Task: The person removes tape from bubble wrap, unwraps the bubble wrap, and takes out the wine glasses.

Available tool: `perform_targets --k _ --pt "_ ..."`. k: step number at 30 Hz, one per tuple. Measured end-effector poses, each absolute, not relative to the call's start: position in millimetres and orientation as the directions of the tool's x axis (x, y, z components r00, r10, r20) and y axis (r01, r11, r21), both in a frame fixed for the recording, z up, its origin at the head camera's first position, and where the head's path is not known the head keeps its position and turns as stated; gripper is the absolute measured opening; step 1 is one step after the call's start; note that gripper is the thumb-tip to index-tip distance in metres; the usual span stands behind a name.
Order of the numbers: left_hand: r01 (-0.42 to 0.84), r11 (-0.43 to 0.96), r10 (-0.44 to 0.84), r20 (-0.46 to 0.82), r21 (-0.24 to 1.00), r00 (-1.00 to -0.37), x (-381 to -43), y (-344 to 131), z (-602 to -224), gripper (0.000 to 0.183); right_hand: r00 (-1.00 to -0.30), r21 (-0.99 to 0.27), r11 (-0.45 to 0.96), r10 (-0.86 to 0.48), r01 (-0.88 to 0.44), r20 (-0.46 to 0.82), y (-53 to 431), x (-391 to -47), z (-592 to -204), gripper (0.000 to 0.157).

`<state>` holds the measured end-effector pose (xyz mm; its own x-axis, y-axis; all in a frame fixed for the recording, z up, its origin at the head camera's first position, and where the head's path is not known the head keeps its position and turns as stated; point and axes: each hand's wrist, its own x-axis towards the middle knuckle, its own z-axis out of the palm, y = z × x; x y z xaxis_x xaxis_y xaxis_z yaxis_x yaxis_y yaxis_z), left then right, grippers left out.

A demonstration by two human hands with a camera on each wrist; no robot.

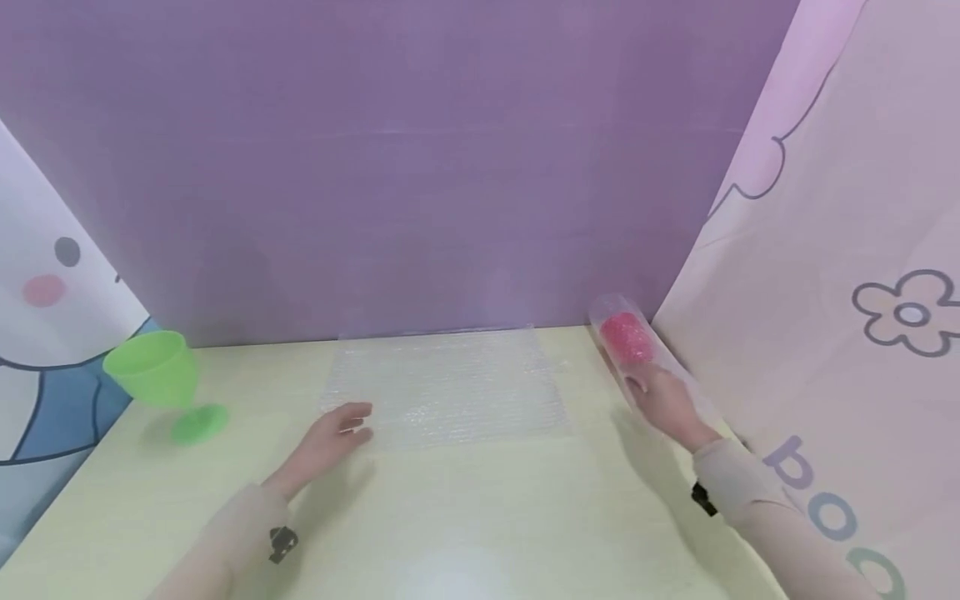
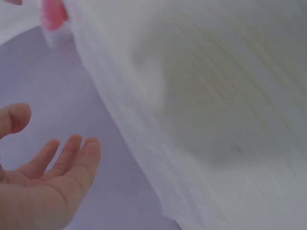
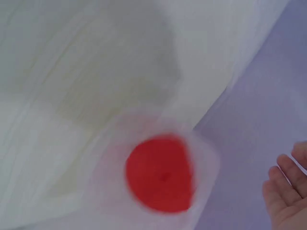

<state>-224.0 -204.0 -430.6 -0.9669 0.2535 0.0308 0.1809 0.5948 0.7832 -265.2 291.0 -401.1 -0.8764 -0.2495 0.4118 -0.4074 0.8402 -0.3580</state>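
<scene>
A clear bubble-wrap roll with a pinkish-red thing (image 1: 628, 337) inside lies at the table's right edge. My right hand (image 1: 663, 403) overlaps its near part in the head view. From the right wrist, a red round end (image 3: 160, 175) shows through the wrap, while the palm and loosely bent fingers (image 3: 283, 184) appear to one side with nothing between them. A flat sheet of bubble wrap (image 1: 450, 387) is spread at the table's back middle. By its left front corner hovers my left hand (image 1: 324, 442), thumb apart from relaxed fingers, palm bare in the left wrist view.
On the left of the pale table (image 1: 465, 508) stands a green plastic goblet (image 1: 153, 367). A purple backdrop (image 1: 405, 183) rises right behind the table. Printed cloth panels (image 1: 832, 275) close in the right and left sides.
</scene>
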Motion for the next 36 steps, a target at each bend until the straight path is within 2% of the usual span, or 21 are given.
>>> perform_targets --k 3,7,12,15,18,22,30,36 --pt "0.185 0.526 0.281 0.036 0.83 -0.959 -216 -193 -424 0.048 -0.894 -0.377 0.871 -0.139 -0.314 0.425 322 -271 -393 0.026" --pt "0.174 0.482 0.302 0.024 0.859 -0.953 -211 -183 -424 0.047 -0.925 -0.429 0.885 -0.006 -0.182 0.38 358 -281 -393 0.032" --pt "0.138 0.465 0.296 -0.007 0.875 -0.955 -209 -181 -432 0.047 -0.98 -0.593 0.804 0.081 -0.043 0.181 383 -291 -404 0.048" --pt "0.128 0.456 0.302 -0.018 0.881 -0.953 -209 -180 -436 0.049 -0.997 -0.697 0.717 0.072 0.025 0.037 389 -296 -410 0.058" --pt "0.136 0.455 0.318 -0.017 0.88 -0.948 -206 -178 -440 0.049 -0.997 -0.759 0.647 0.058 0.073 -0.047 390 -299 -412 0.072" --pt "0.16 0.459 0.35 -0.012 0.874 -0.937 -199 -177 -443 0.047 -0.991 -0.764 0.634 0.017 0.115 -0.135 388 -303 -410 0.085" --pt "0.162 0.451 0.373 -0.021 0.878 -0.928 -190 -176 -443 0.045 -0.958 -0.737 0.656 -0.072 0.163 -0.277 378 -306 -411 0.087" --pt "0.167 0.444 0.393 -0.024 0.88 -0.919 -188 -176 -446 0.045 -0.923 -0.799 0.555 -0.134 0.232 -0.361 371 -308 -425 0.089"
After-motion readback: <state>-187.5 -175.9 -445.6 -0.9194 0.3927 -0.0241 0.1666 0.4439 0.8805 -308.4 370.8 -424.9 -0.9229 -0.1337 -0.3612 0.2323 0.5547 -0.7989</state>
